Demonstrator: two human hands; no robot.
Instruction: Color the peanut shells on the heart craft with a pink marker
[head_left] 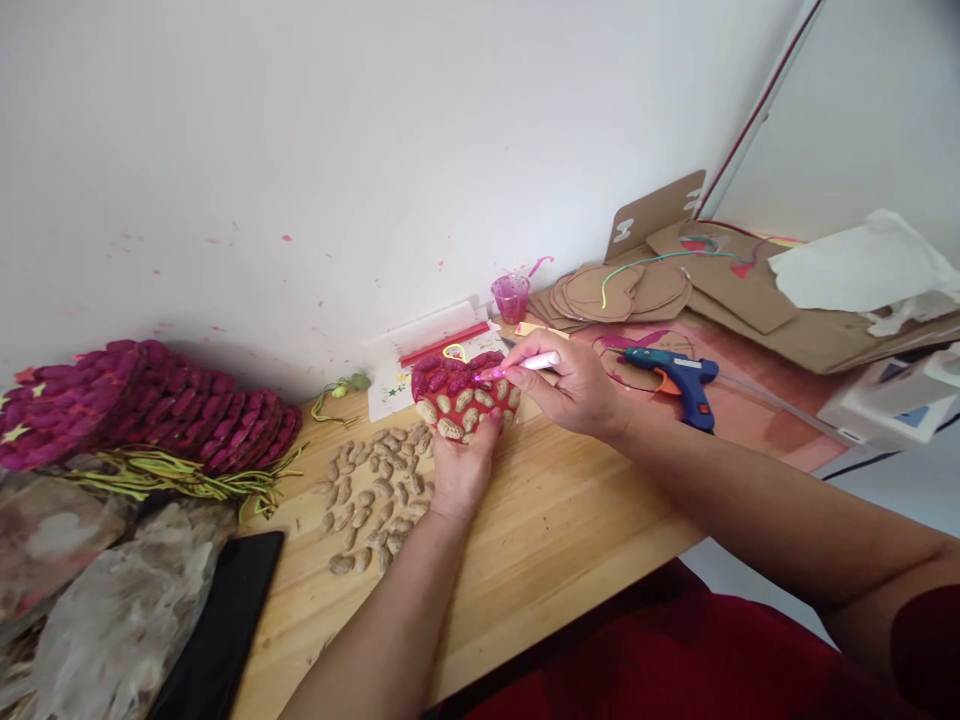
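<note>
Paintbrush (541, 361) at a peanut-covered ornament (466, 400), above the wooden table (585, 530).
The left hand (465, 468) grips its 6 o'clock edge; the right hand (583, 388) pinches the paintbrush. From the ornament: pink-stained cup (511, 298) at 1 o'clock, glue gun (681, 376) at 3, loose peanuts (384, 488) at 8.

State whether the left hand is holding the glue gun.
No: the left hand holds a peanut-covered craft piece, while the glue gun lies apart.

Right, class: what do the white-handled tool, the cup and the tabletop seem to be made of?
White-handled tool: handle probably plastic, smooth and plain white. Cup: likely thin plastic, translucent under magenta smears. Tabletop: wood or wood-look laminate, slightly satin, with visible grain.
</note>
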